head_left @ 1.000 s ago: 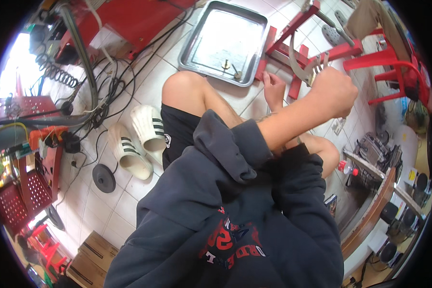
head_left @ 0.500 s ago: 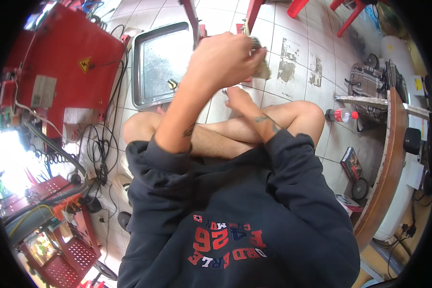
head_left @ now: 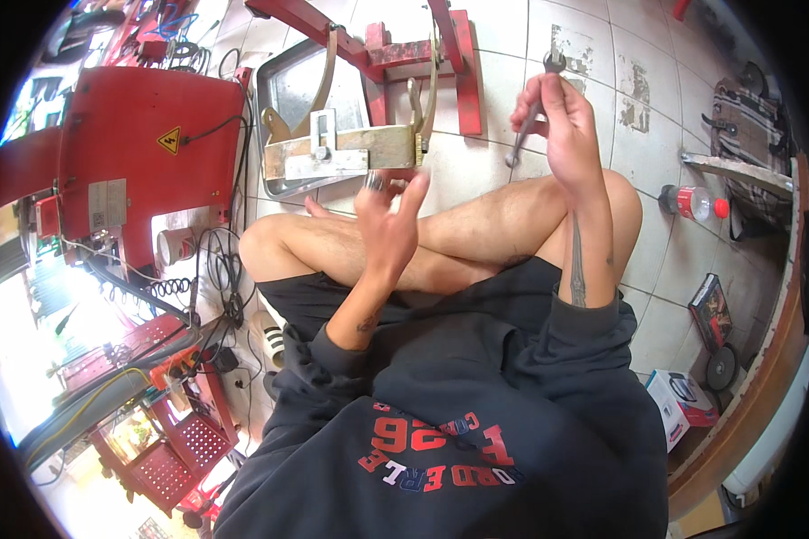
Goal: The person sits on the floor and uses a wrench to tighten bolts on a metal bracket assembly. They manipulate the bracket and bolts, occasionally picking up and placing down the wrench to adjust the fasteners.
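Observation:
My right hand (head_left: 562,121) is raised on the right, closed around the shaft of a wrench (head_left: 523,135). The wrench's open jaw (head_left: 555,61) points away from me, its other end down toward the floor. On the left, my left hand (head_left: 391,225) is below a worn metal frame (head_left: 386,148) with curved arms. A small silvery cylinder (head_left: 374,181) shows at its bent fingers, apparently held; its exact kind is unclear. A slotted silver plate (head_left: 325,148) lies against the frame's near crosspiece. Behind the frame stands a red metal stand (head_left: 463,85).
A metal tray (head_left: 262,135) lies on the tiles beyond my crossed legs. A red machine (head_left: 108,135) and black cables (head_left: 229,278) are at left. At right are a plastic bottle (head_left: 692,203), a flat case (head_left: 710,310), a box (head_left: 679,404) and a wooden edge (head_left: 782,332).
My left hand has come back from over the metal frame to below it. My right hand has risen outward to the right with the wrench, now plainly visible. The view has shifted.

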`<action>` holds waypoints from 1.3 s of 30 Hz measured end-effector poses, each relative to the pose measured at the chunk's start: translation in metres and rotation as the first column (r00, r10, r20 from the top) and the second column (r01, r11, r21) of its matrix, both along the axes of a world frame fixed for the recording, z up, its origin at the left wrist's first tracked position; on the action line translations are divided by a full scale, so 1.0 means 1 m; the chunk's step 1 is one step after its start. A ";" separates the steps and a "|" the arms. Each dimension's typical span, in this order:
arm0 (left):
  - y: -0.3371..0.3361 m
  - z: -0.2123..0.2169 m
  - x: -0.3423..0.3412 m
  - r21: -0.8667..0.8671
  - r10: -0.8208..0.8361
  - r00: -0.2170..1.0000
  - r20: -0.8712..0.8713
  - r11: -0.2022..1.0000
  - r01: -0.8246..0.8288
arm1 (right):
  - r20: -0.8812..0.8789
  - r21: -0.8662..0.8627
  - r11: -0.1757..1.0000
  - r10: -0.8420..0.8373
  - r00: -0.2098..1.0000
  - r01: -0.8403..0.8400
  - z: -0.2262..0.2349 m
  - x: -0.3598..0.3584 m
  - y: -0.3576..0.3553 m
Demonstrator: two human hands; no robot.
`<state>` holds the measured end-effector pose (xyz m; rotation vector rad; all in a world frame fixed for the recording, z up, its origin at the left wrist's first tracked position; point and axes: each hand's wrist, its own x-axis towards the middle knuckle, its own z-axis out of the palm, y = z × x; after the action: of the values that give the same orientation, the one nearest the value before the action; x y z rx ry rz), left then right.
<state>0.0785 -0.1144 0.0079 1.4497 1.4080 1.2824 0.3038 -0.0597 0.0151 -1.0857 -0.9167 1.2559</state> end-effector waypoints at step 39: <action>-0.011 0.216 -0.092 0.399 -0.320 0.838 -0.441 0.767 0.503 | -0.742 0.296 0.950 0.295 0.602 -0.101 -0.030 -0.065 0.007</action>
<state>-0.0134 -0.1254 0.2238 2.2989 0.8784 1.1739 0.2393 -0.0522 -0.0152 -0.1602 -0.4694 1.5710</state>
